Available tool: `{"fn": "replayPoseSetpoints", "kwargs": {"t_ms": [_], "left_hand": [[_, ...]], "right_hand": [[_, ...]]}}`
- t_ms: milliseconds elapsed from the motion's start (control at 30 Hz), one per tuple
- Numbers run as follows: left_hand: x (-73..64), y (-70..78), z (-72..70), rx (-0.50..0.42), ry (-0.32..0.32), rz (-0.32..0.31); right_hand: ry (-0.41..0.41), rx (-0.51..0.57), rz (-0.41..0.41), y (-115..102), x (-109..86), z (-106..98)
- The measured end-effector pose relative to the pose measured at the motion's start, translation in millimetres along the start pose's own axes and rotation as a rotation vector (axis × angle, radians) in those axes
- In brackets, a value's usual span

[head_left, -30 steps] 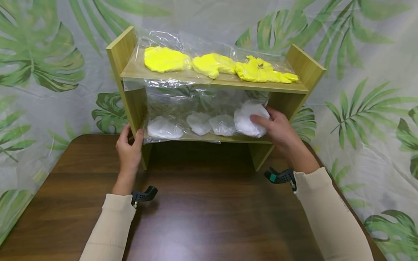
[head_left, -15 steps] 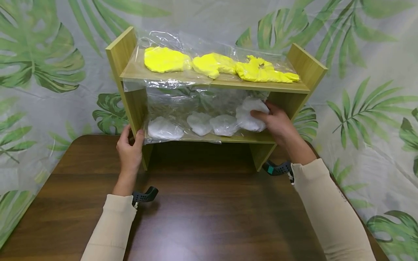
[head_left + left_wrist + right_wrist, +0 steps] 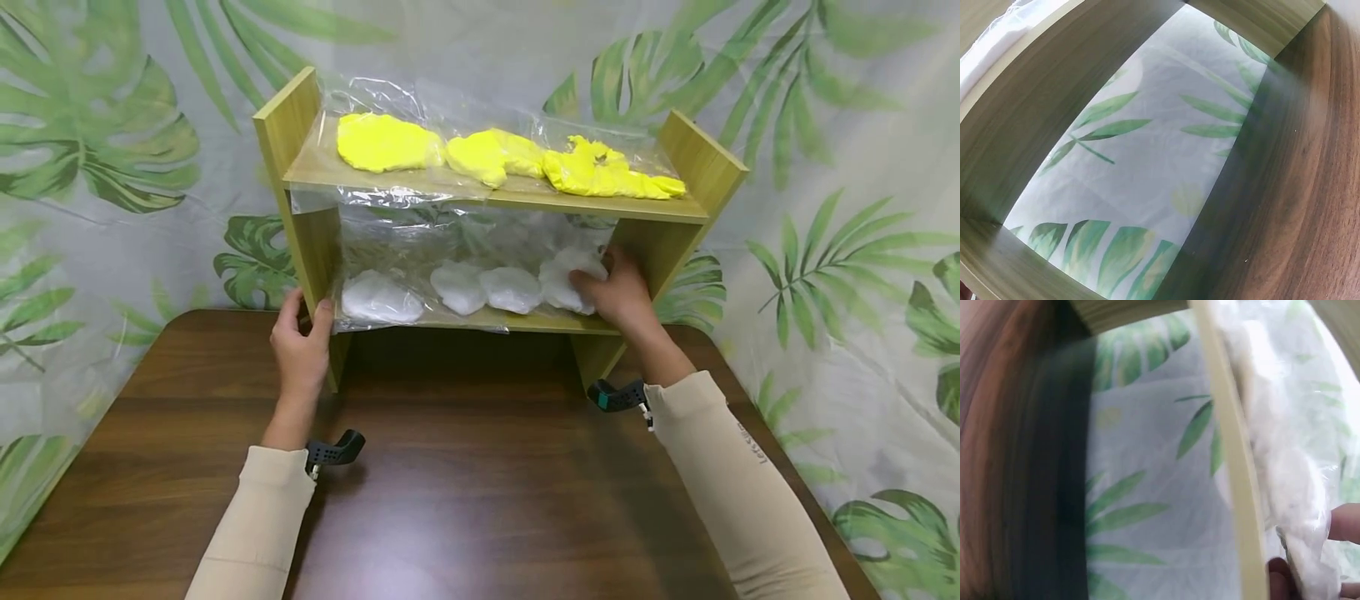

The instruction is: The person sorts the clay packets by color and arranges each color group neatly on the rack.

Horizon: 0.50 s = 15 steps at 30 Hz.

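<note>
A small two-tier wooden shelf [image 3: 525, 207] stands on the table. My left hand [image 3: 300, 350] grips the lower front of its left side panel, thumb at the front edge and fingers on the outer side. On the lower tier, several white lumps in clear plastic bags lie in a row. At the right end of that row my right hand [image 3: 624, 292] pinches a bagged white lump [image 3: 561, 282], thumb in front; its other fingers are partly hidden. In the right wrist view fingertips [image 3: 1344, 523] touch the crinkled clear bag [image 3: 1291, 456]. The left wrist view shows no hand.
Several bright yellow lumps [image 3: 495, 156] in clear bags lie along the upper tier. The bags overhang the shelf's front edges. A brown wood-grain table [image 3: 465, 467] extends in front, and a leaf-patterned cloth [image 3: 847, 150] hangs behind.
My right hand has moved left and slightly inward with the white lump, which now sits lower, close against the neighbouring lump. The left hand keeps its hold on the shelf.
</note>
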<state>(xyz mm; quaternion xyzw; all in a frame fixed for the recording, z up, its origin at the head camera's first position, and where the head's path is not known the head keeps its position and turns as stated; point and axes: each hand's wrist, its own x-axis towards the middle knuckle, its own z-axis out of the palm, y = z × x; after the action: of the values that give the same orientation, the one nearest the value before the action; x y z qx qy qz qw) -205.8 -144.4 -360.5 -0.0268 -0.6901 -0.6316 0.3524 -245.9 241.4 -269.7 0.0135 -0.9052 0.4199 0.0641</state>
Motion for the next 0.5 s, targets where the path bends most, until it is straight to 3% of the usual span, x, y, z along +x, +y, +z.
{"fn": "replayPoseSetpoints", "kwargs": {"t_ms": [233,500], "left_hand": [[-1.6,0.2,1.3,-0.010,0.002,0.000],[-1.4,1.1,0.5,-0.012,0.007,-0.015]], "right_hand": [[0.086,-0.082,-0.014,9.3,0.6,10.2],[0.136,-0.110,-0.031,4.8,0.6,18.1]]}}
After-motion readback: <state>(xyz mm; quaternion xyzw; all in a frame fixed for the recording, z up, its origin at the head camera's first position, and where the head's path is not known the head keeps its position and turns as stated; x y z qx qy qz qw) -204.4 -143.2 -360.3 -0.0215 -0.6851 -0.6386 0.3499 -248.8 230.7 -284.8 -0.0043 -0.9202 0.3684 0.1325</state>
